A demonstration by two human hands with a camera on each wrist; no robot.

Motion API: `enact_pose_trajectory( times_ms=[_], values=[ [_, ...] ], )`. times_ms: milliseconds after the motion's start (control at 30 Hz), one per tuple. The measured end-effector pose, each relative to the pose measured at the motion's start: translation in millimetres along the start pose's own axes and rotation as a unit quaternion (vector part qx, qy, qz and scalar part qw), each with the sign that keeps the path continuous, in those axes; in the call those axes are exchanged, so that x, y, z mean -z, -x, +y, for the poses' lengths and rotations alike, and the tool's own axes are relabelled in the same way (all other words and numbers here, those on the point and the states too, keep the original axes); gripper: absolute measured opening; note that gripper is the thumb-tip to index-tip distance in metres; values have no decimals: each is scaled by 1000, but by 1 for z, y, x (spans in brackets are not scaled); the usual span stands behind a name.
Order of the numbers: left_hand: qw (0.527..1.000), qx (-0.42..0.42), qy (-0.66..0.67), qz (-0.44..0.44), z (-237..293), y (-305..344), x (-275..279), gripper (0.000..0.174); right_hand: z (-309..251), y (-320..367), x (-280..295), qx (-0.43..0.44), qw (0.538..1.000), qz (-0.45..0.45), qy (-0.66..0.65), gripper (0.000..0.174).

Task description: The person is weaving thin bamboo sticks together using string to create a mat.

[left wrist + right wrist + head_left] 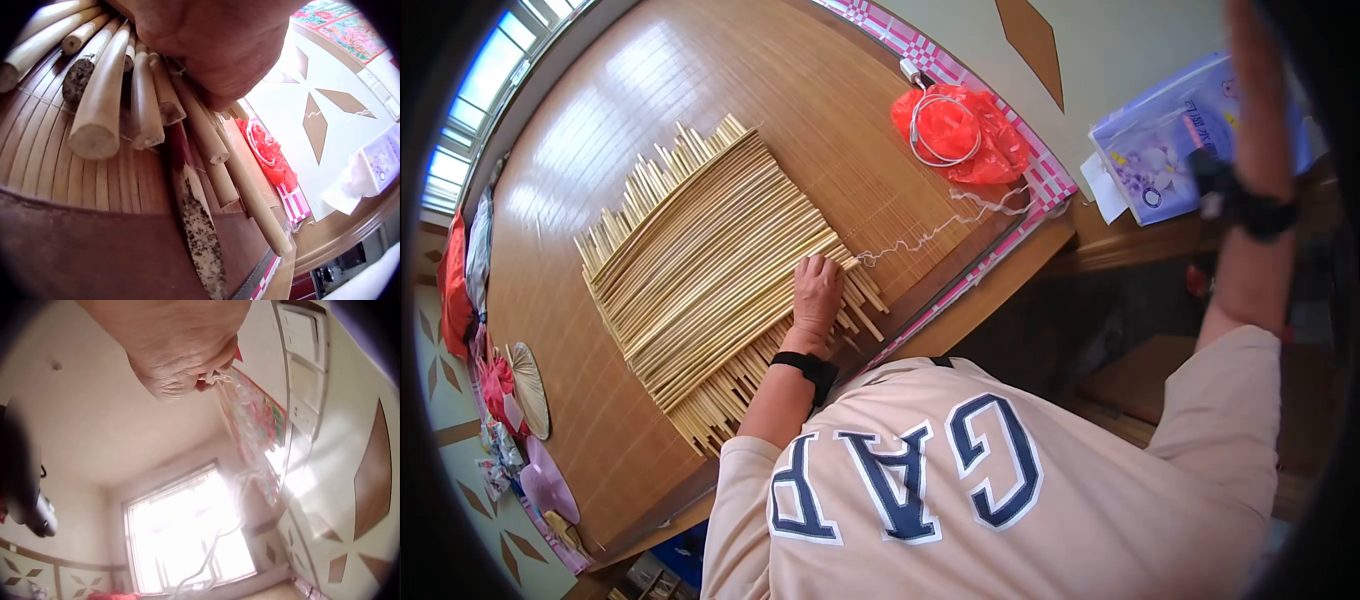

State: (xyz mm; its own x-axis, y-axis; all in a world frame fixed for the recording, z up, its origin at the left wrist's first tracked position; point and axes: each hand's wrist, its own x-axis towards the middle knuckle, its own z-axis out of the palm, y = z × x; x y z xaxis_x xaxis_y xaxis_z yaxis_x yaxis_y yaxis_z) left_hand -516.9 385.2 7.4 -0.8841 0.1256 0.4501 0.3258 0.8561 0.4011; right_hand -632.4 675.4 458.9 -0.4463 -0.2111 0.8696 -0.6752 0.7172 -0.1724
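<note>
Pale sticks (710, 260) lie side by side in a bound mat, their ends uneven. My left hand (816, 295) grips the sticks at the mat's near right corner, fingers curled over the edge. In the left wrist view the left hand (215, 44) is above several stick ends (100, 119), its fingertips hidden. My right arm is raised at the right of the head view, the hand (1252, 70) blurred. In the right wrist view the right hand (187, 350) pinches white string (219, 378), which hangs down in loose curves. Thin string (910, 245) also trails from the mat's corner.
A red plastic bag (985, 130) with a coiled white cable (920, 150) lies on the wooden table (820, 90) beyond the mat. A purple packet (1155, 150) is at the right. A fan (530, 390) and pink hat (548, 482) are at the far left.
</note>
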Motion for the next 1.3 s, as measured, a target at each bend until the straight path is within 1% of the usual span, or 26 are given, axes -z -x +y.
enact_pose_trajectory(
  times_ms=[33, 100, 133, 167, 200, 233, 267, 333, 367, 433, 533, 567, 633, 767, 833, 867, 933, 967, 1000, 1033, 1067, 1133, 1167, 1233, 1267, 1300],
  values=[
    [1000, -3, -1, 2, 1, 0, 1, 8, 0, 20, -22, -35, 998, -44, -16, 15],
    [1000, -3, -4, 5, 1, -1, 1, 8, -1, 100, -89, -137, 970, -179, -93, 16],
    [1000, -6, -4, 5, 1, -1, 1, 9, -3, 152, -125, -184, 939, -251, -149, 16],
    [1000, -8, -4, 4, 1, 0, 1, 9, -10, 205, -154, -228, 895, -321, -210, 16],
    [1000, -4, -7, 3, 1, 0, 1, 9, -13, 256, -185, -268, 849, -359, -278, 15],
    [1000, -6, -8, 0, 2, -1, 3, 9, -25, 325, -217, -250, 815, -449, -268, 16],
    [1000, -12, -7, -3, 4, -2, 5, 9, -31, 349, -228, -238, 813, -472, -243, 19],
    [1000, -13, -8, -7, 8, -5, 11, 10, -41, 360, -235, -244, 794, -515, -211, 16],
    [1000, -17, -5, -10, 9, -5, 11, 10, -41, 369, -242, -247, 792, -515, -215, 16],
    [1000, -10, -4, -11, 7, -4, 9, 10, -42, 380, -251, -201, 843, -453, -209, 12],
    [1000, -1, -1, -14, 7, -5, 10, 11, -34, 378, -254, -173, 855, -429, -233, 11],
    [1000, 0, 0, -17, 8, -5, 11, 11, -32, 374, -255, -175, 854, -431, -234, 11],
    [1000, 6, 7, -20, 8, -5, 11, 12, -30, 363, -254, -232, 861, -382, -244, 15],
    [999, 12, 24, -23, 7, -2, 10, 16, -32, 351, -252, -240, 842, -387, -289, 15],
    [999, 15, 30, -22, 11, -3, 13, 17, -36, 342, -246, -367, 755, -414, -352, 13],
    [999, 17, 36, -22, 12, -4, 15, 18, -38, 344, -248, -367, 754, -415, -352, 13],
    [999, 24, 44, -21, 12, -5, 13, 19, -45, 347, -252, -384, 720, -370, -445, 10],
    [998, 30, 52, -20, 12, -4, 13, 19, -48, 349, -252, -385, 719, -370, -444, 10],
    [998, 30, 52, -20, 11, -3, 12, 19, -54, 344, -249, -480, 621, -373, -495, 9],
    [998, 34, 52, -18, 10, -1, 9, 19, -57, 340, -245, -566, 509, -369, -534, 8],
    [998, 38, 52, -17, 10, 0, 8, 19, -56, 336, -243, -567, 509, -368, -533, 8],
    [998, 36, 53, -16, 9, 0, 7, 19, -53, 322, -240, -611, 297, -296, -671, 5],
    [998, 33, 52, -15, 9, 1, 7, 18, -52, 311, -236, -611, 296, -296, -671, 5],
    [998, 37, 52, -15, 9, 2, 6, 18, -53, 273, -221, -532, 274, -240, -764, 3],
    [998, 40, 52, -15, 9, 1, 6, 18, -51, 257, -212, -532, 274, -239, -765, 3],
    [998, 36, 54, -17, 10, 1, 6, 18, -48, 244, -200, -512, 306, -223, -771, 3]
  ],
)
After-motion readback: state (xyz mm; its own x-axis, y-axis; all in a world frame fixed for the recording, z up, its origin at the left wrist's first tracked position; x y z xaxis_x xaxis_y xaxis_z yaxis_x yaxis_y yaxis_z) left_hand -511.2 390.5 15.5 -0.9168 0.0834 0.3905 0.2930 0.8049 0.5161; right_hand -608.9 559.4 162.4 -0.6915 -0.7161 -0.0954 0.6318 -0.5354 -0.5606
